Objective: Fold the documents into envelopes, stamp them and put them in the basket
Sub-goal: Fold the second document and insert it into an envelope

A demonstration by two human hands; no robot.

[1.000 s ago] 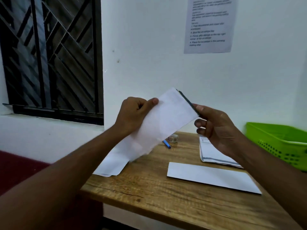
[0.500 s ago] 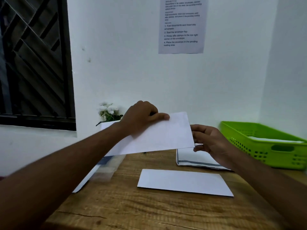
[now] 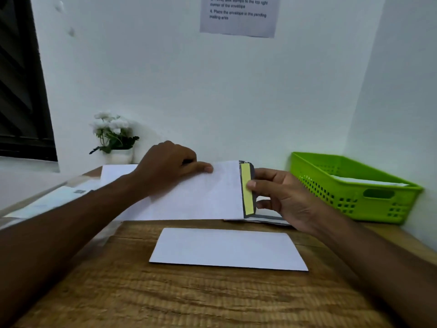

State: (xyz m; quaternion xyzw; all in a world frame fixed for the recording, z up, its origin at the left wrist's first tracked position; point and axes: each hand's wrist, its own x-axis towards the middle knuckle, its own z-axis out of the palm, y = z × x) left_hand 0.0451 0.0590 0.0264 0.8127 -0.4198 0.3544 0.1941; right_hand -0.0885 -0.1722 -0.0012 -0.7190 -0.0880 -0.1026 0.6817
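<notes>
Wooden table (image 3: 212, 299) fills the lower frame, grain running side to side, with a white wall (image 3: 212, 91) behind it. A printed notice (image 3: 238, 17) hangs at top centre and a dark window (image 3: 19, 91) takes the upper left. Left of centre, a pot of white flowers (image 3: 111, 133) stands against the wall.

Over at the right edge sits the green basket (image 3: 331, 192), tucked into the corner, and there is white paper (image 3: 369, 181) lying inside it, only its top showing over the rim.

Now the action, centre frame: the envelope (image 3: 201, 195) is held up just above the table's far side. The left hand (image 3: 168, 164) grasps its top edge, thumb flat on the front, fingers curled behind. The right hand (image 3: 286, 195) pinches the open flap, thumb pressed on the yellow adhesive strip (image 3: 247, 190), fingers behind.

Below them a flat white sheet (image 3: 227, 248) lies on the wood; envelope or folded document, I cannot tell. A stack of documents (image 3: 267, 218) peeks out under the right hand, and loose papers (image 3: 54, 197) lie at the left
</notes>
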